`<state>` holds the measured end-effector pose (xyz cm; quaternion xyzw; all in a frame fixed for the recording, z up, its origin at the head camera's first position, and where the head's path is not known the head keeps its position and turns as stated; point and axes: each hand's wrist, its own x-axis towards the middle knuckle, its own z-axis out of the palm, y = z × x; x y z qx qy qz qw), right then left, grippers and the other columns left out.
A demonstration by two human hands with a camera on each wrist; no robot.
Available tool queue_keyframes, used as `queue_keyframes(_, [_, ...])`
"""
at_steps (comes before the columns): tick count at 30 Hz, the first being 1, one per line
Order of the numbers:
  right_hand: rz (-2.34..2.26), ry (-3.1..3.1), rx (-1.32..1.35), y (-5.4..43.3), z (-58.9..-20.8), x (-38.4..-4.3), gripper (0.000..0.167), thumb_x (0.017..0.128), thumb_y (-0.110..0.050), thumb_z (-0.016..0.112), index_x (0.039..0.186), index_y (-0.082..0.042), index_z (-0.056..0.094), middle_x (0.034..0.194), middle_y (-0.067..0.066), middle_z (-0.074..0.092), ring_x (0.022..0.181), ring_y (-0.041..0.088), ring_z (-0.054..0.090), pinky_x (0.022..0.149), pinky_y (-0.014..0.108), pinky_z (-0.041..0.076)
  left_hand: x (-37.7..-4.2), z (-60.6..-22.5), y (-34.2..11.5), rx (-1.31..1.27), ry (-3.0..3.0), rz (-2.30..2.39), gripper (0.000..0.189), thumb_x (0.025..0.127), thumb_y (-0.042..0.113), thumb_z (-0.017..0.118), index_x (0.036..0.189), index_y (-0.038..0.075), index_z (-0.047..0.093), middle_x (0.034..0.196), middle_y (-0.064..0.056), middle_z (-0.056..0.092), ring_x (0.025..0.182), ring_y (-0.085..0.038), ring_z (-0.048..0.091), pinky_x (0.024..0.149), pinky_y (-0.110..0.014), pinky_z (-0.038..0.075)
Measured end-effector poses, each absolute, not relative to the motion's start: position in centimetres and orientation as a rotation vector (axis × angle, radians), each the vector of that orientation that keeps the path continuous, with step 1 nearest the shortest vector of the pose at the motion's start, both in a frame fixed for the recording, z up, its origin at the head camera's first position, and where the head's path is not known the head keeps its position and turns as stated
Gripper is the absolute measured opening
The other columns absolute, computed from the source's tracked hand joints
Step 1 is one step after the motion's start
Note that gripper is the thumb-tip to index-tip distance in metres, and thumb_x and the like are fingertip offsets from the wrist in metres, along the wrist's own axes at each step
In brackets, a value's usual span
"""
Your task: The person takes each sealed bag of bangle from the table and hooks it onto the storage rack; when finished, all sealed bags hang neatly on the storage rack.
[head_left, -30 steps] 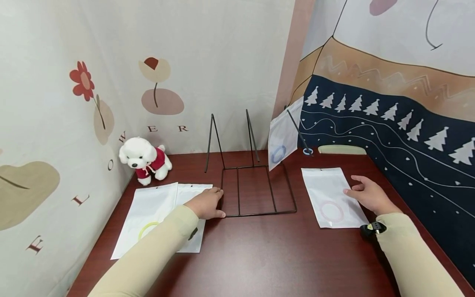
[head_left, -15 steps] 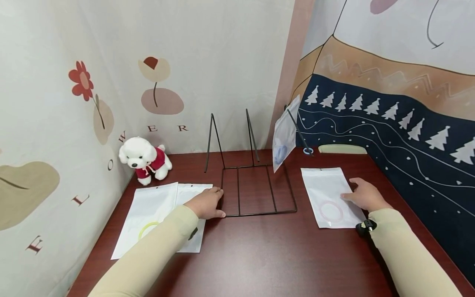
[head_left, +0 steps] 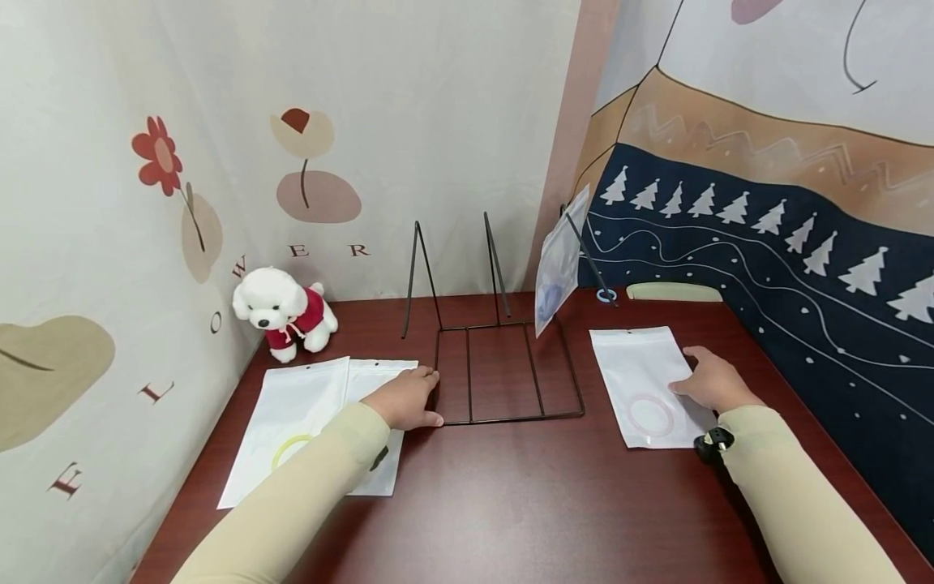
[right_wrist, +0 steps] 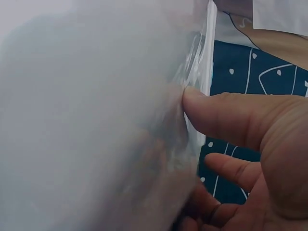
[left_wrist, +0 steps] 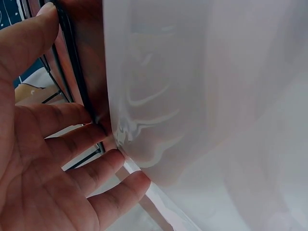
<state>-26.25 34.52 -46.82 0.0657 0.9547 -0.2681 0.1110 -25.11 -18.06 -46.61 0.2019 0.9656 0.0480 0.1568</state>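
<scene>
With right hand [head_left: 715,383] shifted inward, now pinching the bag [head_left: 635,373] near the worktop [head_left: 525,503]'s right edge, with left hand [head_left: 405,400] spread against the rack [head_left: 469,377].

White pouch [head_left: 627,369], pink ring [head_left: 631,415]; black rack [head_left: 469,373].

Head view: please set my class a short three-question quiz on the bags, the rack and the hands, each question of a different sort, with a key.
1. Multiple choice: what colour is the ring on the flat bag that the right hand touches?
a) yellow
b) pink
c) green

2. True or false: a white bag hangs at the right end of the rack, as the picture shows it.

3. Fill in the missing word: the left hand touches the rack's ____ side.

Key: 1 b; 2 true; 3 left.
</scene>
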Motion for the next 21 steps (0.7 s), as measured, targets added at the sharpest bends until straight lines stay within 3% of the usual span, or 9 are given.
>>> queue_keyframes(9, [-0.876,2.771,0.165,34.4,-47.1,-26.5,0.089,0.091,-0.008,0.077,0.161,0.007,0.025,0.159,0.043,0.027,0.134,0.056,0.039,0.114,0.074,0.036,-25.0,-46.5,-18.0,0.575,2.76,0.157,0.086,0.096,0.043,0.079,0.156,-0.007,0.043,0.163,-0.026,0.04,0.151,-0.045,0.039,0.124,-0.052,0.037])
queue_keyframes(16, [-1.033,2.736,0.053,35.3,-47.4,-27.0,0.082,0.089,0.005,0.065,0.162,0.006,0.027,0.164,0.039,0.022,0.145,0.058,0.025,0.118,0.077,0.024,-24.8,-46.2,-18.0,0.573,2.76,0.167,0.086,0.095,0.042,0.079,0.156,-0.008,0.044,0.163,-0.026,0.041,0.151,-0.046,0.04,0.123,-0.052,0.038])
queue_keyframes(21, [-1.073,2.692,0.034,35.8,-47.2,-27.1,0.081,0.091,0.004,0.061,0.164,0.004,0.026,0.166,0.04,0.019,0.148,0.058,0.021,0.117,0.078,0.023,-24.9,-46.2,-18.0,0.575,2.761,0.167,0.086,0.095,0.042,0.079,0.156,-0.008,0.044,0.163,-0.026,0.041,0.151,-0.046,0.04,0.123,-0.052,0.038])
